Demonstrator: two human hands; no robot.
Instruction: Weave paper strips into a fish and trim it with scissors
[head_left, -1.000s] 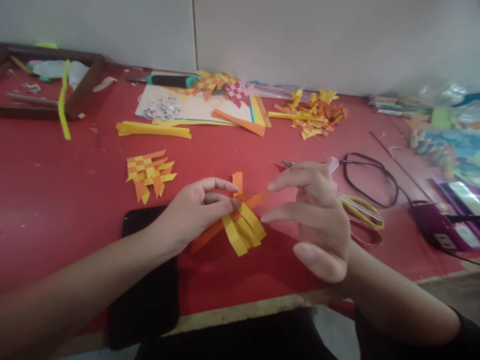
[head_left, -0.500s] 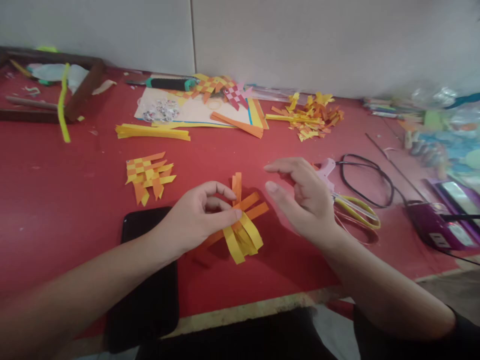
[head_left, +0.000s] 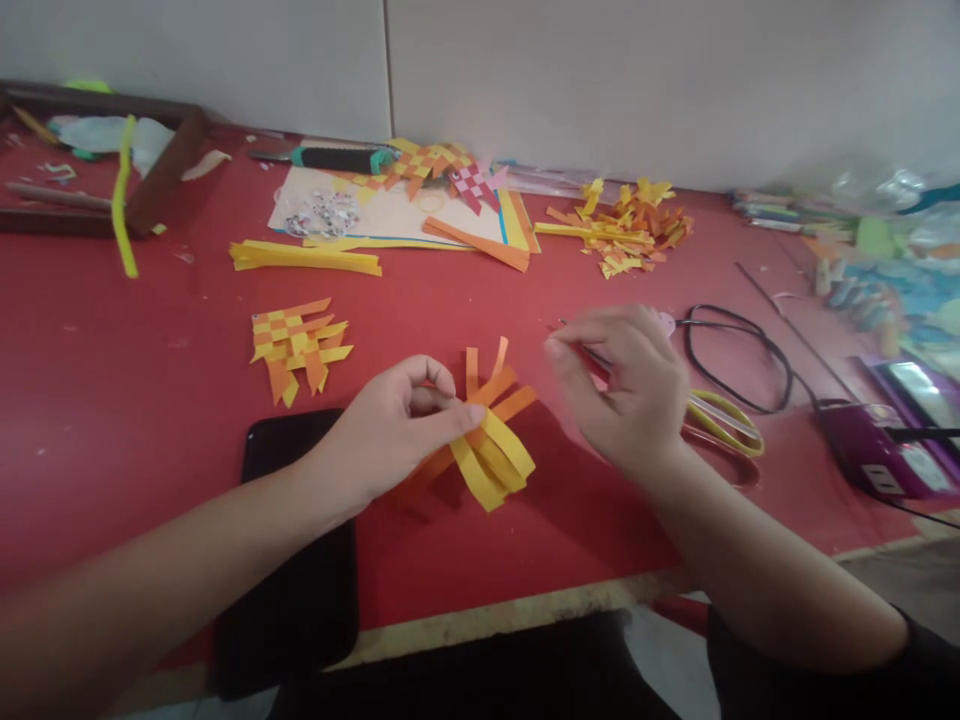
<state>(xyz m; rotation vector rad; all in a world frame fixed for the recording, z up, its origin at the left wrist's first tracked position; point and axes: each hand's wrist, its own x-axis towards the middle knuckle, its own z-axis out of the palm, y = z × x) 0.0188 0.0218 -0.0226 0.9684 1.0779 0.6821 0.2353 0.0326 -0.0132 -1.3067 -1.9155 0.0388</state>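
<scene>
Between thumb and fingers, my left hand [head_left: 409, 425] pinches a bundle of interlaced paper strips [head_left: 499, 465]. Its yellow strips bend down toward me, while orange ends fan out at the far side; my fingers hide the crossing. My right hand [head_left: 626, 390] hovers to the right, apart from the strips, with thumb and forefinger tips drawn together. It is slightly blurred, and whether anything is in the pinch is hidden. Partly behind that hand lie a pink glue gun [head_left: 664, 322] and yellow-handled scissors [head_left: 727, 425]. A woven yellow-and-orange paper fish [head_left: 295, 345] rests left of my hands.
A black phone [head_left: 289, 580] lies under my left forearm. Yellow strips [head_left: 307, 260], orange strips [head_left: 480, 243] and paper scraps [head_left: 630, 230] lie farther back. At left stands a brown wooden tray [head_left: 169, 165]; at right, a purple box-like object [head_left: 862, 450] and a black cable [head_left: 739, 308].
My right hand's thumb and forefinger have come together, and the hand has shifted slightly right. The paper strips have tilted a little in my left hand, which keeps its pinch.
</scene>
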